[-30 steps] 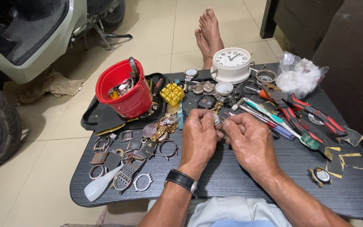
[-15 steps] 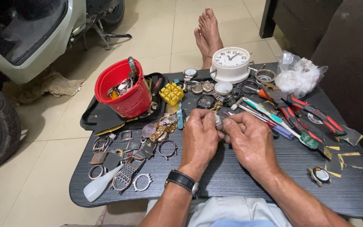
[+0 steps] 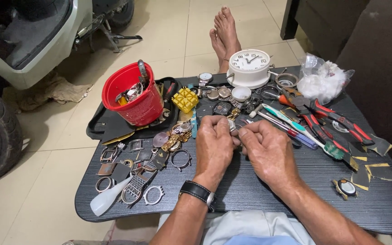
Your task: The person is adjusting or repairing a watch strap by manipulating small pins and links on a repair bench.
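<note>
Your left hand (image 3: 214, 145) and right hand (image 3: 268, 152) pinch a small watch part (image 3: 232, 125); if that grip slips, it drops among the clutter at twelve o'clock on the bench (image 3: 259, 199).

Dark table (image 3: 250, 190) carries clock (image 3: 249, 68), pliers (image 3: 336, 120), seemingly watch parts (image 3: 141, 168).

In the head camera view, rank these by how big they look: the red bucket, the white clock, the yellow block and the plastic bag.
1. red bucket, largest
2. plastic bag and white clock: they look about alike, and the clock lies farther from the camera, so no ranking between them
3. yellow block, smallest
</note>
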